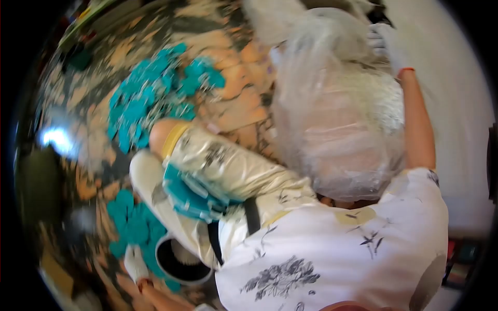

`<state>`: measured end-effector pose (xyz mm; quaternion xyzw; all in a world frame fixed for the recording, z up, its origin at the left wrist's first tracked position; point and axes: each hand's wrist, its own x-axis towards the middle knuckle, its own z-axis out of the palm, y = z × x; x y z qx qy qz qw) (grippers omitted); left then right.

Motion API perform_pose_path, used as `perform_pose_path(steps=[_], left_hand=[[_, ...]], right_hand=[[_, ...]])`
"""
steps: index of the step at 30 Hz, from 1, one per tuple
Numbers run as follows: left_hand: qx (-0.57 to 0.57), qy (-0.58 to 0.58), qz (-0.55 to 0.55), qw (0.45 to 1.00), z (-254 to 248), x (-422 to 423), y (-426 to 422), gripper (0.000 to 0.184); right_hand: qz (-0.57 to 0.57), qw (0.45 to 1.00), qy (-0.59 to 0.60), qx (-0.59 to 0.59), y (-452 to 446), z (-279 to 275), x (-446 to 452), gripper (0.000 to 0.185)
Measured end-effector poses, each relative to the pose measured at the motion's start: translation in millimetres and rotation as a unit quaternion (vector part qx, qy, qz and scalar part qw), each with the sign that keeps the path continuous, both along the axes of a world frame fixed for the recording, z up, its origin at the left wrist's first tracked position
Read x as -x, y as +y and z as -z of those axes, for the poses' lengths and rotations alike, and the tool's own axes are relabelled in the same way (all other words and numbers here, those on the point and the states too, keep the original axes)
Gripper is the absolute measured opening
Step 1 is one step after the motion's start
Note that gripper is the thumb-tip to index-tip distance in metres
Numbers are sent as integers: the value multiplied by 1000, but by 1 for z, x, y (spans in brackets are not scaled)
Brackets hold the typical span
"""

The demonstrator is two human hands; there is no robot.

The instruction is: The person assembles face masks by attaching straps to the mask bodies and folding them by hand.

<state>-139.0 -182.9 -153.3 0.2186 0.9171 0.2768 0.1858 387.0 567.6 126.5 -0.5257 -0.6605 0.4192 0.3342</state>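
We position the left hand (136, 263), in a white glove, at the lower edge of the nearer teal pieces (129, 220) on the patterned floor (233, 111); we cannot tell whether its fingers grip one. We place the right hand (386, 45), also gloved, at the upper right edge of the clear plastic bag (332, 119); its fingers appear bent, but we cannot confirm a grip. A teal stack (189, 197) rests by our trouser legs. The dark-lined bowl (168, 256) sits beside the left hand. The larger teal pile (142, 98) lies beyond our knees.
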Motion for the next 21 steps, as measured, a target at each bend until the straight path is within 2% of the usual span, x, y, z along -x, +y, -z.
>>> perform_pose_path(steps=[1,2,3,4,5,8,10,12,14,15,18,21], left_hand=[[19,-25,-40,999,-23,-11,22,23],[43,-14,-53,998,-45,-22,43,23],[-57,-6,-97,994,-42,-29,54,22],[-55,-26,-86,994,-58,-38,70,22],[-89,-64,-123,986,-65,-45,84,20],[-149,-66,-137,977,-84,-80,125,20],[-178,-71,-131,973,-89,-98,143,18],[-210,-68,-120,968,-93,-115,161,18],[-252,-82,-145,953,-100,-132,179,20],[-235,-67,-129,961,-103,-138,182,19],[-241,-14,-110,964,-109,-150,193,10],[-264,78,-35,961,-127,-156,205,13]], right_hand=[[2,1000,-20,-11,-39,-1,41,27],[-58,989,-104,-90,-60,8,64,28],[-105,971,-168,-133,-77,16,91,27],[-151,961,-202,-118,-94,27,116,25],[-194,946,-238,-109,-112,35,141,22],[-354,919,-154,-84,-187,67,208,16],[-442,880,-142,-106,-230,80,244,15],[-501,860,-58,-76,-263,99,269,16],[-530,842,-75,-67,-290,111,282,22],[-543,833,-85,-65,-300,113,284,26],[-552,804,-210,-75,-324,100,274,40],[-500,838,-174,-134,-345,119,256,57]])
